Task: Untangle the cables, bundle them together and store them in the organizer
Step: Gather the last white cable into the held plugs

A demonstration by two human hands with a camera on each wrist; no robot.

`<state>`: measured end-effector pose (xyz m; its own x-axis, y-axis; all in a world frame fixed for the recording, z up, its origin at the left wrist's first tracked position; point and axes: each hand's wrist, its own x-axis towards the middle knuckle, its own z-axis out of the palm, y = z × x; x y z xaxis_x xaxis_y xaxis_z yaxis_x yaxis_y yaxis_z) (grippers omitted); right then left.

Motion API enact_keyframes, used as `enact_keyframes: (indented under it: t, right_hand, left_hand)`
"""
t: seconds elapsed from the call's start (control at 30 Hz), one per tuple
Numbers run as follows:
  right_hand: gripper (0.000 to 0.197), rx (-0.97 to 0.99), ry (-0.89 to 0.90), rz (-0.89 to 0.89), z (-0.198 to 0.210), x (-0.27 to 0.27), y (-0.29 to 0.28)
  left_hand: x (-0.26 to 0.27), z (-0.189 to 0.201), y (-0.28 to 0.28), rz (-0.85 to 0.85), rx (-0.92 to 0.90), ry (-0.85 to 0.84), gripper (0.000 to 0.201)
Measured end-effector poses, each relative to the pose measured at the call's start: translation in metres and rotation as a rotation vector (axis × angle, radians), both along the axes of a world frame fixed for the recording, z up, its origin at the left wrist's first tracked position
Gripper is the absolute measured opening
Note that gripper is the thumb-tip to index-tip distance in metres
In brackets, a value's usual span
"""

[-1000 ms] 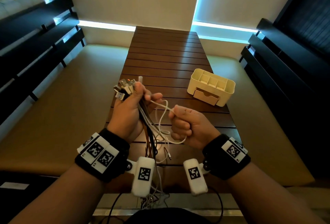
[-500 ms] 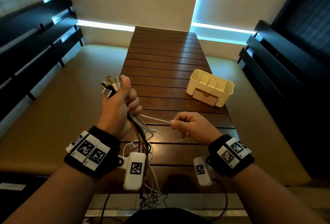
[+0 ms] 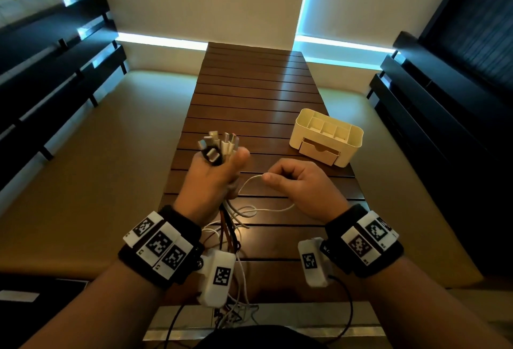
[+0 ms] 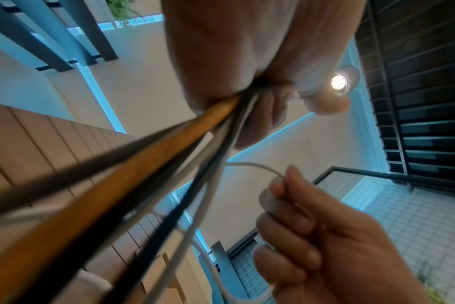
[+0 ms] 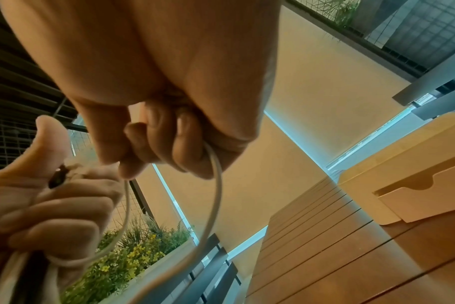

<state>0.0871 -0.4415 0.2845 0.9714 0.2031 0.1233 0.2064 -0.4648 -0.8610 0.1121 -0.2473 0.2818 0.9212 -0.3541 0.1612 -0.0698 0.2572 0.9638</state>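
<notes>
My left hand (image 3: 213,179) grips a bundle of cables (image 3: 227,218) in its fist above the near part of the wooden table. Several plug ends (image 3: 219,144) stick up out of the fist. White, black and orange cords (image 4: 143,185) hang down from the left hand (image 4: 247,72) toward me. My right hand (image 3: 299,182) pinches one thin white cable (image 3: 249,182) that loops from the fist to its fingertips. In the right wrist view the white cable (image 5: 216,185) runs through the curled fingers (image 5: 153,139). The cream organizer (image 3: 327,137) stands on the table to the right, beyond my right hand.
The slatted wooden table (image 3: 255,93) stretches away from me. The organizer has several open top compartments and a small front drawer (image 3: 319,151). Dark benches (image 3: 55,70) run along both sides. Loose cable ends hang over the table's near edge (image 3: 236,318).
My left hand has risen and shifted right with the bundle, plugs now higher. My right hand has moved away from it, drawing the white cable out into a longer loop.
</notes>
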Motion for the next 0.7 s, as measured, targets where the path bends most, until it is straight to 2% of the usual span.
enact_keyframes:
  t: [0.07,0.17,0.27,0.37,0.43,0.53,0.7]
  right_hand:
    - [0.01,0.031,-0.003,0.023,0.004,-0.001,0.002]
    - [0.009,0.068,0.003,0.049,0.009,-0.003,0.002]
    - [0.011,0.085,0.021,0.045,0.011,-0.006,-0.001]
    - [0.012,0.151,0.044,0.023,0.011,-0.007,-0.005]
    - [0.012,0.116,0.027,0.021,0.011,-0.006,-0.007]
    - [0.01,0.028,0.01,0.014,0.008,-0.005,-0.009]
    - [0.016,0.113,0.099,-0.049,-0.01,-0.005,-0.021]
  left_hand:
    - [-0.002,0.001,-0.003,-0.045,0.109,-0.082,0.034]
    - [-0.003,0.004,-0.005,-0.083,0.229,-0.078,0.032]
    - [-0.001,0.01,-0.002,-0.13,0.394,-0.154,0.017]
    - [0.006,0.009,0.003,-0.137,0.486,-0.167,0.023]
    - [0.008,0.008,0.005,-0.114,0.513,-0.18,0.024]
    - [0.01,0.005,0.011,-0.041,0.478,-0.15,0.027]
    - [0.01,-0.002,0.019,-0.08,0.145,0.091,0.03]
